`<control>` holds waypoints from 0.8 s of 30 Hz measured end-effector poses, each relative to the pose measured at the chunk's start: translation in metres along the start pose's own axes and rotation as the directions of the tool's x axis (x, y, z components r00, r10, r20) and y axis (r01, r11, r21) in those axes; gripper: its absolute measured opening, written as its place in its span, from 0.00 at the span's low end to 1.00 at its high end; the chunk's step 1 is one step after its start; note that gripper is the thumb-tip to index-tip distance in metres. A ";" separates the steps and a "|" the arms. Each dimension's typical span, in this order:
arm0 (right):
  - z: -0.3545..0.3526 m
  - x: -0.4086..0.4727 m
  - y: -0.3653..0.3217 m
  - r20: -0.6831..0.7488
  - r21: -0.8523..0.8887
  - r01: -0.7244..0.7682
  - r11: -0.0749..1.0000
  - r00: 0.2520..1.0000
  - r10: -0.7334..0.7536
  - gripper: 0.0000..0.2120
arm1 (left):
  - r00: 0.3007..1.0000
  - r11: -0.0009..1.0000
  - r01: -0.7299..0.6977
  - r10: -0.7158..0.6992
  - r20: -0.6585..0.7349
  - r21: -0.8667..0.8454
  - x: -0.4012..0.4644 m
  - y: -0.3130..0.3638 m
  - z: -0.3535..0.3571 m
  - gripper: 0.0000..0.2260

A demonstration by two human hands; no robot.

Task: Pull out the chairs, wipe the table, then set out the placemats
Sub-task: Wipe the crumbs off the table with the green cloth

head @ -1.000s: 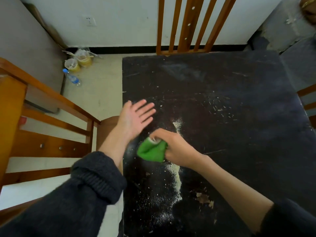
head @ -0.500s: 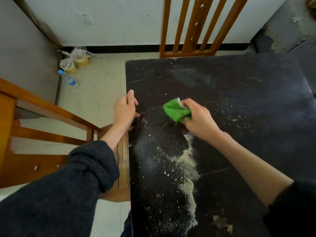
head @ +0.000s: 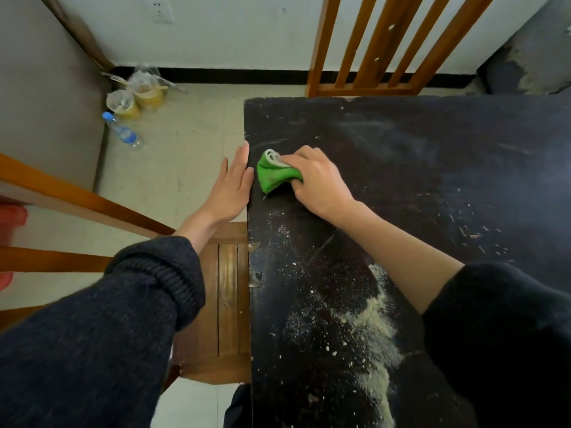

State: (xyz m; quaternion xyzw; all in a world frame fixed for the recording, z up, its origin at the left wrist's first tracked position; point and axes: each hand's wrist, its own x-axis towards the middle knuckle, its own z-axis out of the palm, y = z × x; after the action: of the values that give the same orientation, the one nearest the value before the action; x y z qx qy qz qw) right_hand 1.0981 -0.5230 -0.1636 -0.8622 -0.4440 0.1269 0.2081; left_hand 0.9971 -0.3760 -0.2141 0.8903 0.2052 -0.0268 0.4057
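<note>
A black table (head: pixel 417 149) fills the right side, scratched and dusted with pale crumbs (head: pixel 374 322) near its front. My right hand (head: pixel 318 183) presses a bunched green cloth (head: pixel 273 174) onto the tabletop close to its left edge. My left hand (head: pixel 231 186) is held flat with fingers extended, alongside the table's left edge, just left of the cloth. A wooden chair (head: pixel 225 304) stands at the table's left side, its seat under my left forearm. Another wooden chair back (head: pixel 380 47) rises behind the table's far edge. No placemats are in view.
On the floor at the far left corner stand plastic cups (head: pixel 123 103) with yellow contents and a water bottle (head: pixel 123 132). A white wall with a socket (head: pixel 160 9) runs behind. Something red (head: pixel 10 217) shows at the left edge.
My right hand has carried the green cloth left and farther away, up to the table's left edge. My left hand has flattened out beside that edge. The view has shifted forward.
</note>
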 end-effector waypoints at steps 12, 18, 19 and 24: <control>-0.043 -0.086 -0.005 0.349 0.216 0.119 0.969 0.917 -0.191 0.17 | 0.994 0.984 0.104 -0.108 0.016 0.147 -0.001 -0.004 0.001 0.23; -0.056 0.012 0.067 -0.136 -0.085 -0.251 0.964 0.962 0.238 0.18 | 0.997 0.890 0.078 -0.058 -0.057 0.450 0.001 -0.011 0.004 0.25; -0.052 0.018 0.072 -0.148 -0.101 -0.288 0.952 0.951 0.271 0.20 | 0.997 0.885 0.073 -0.054 -0.055 0.460 0.001 -0.012 0.004 0.24; -0.034 -0.007 0.063 -0.059 -0.137 -0.159 0.978 0.987 0.152 0.25 | 0.999 0.863 0.039 -0.017 -0.047 0.504 0.001 -0.003 -0.001 0.24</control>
State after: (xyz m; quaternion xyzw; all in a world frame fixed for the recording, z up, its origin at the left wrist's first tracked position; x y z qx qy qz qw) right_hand 1.1528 -0.5698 -0.1631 -0.9097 -0.3778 0.0904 0.1468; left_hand 0.9971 -0.3726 -0.2157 0.9627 0.2122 -0.0672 0.1541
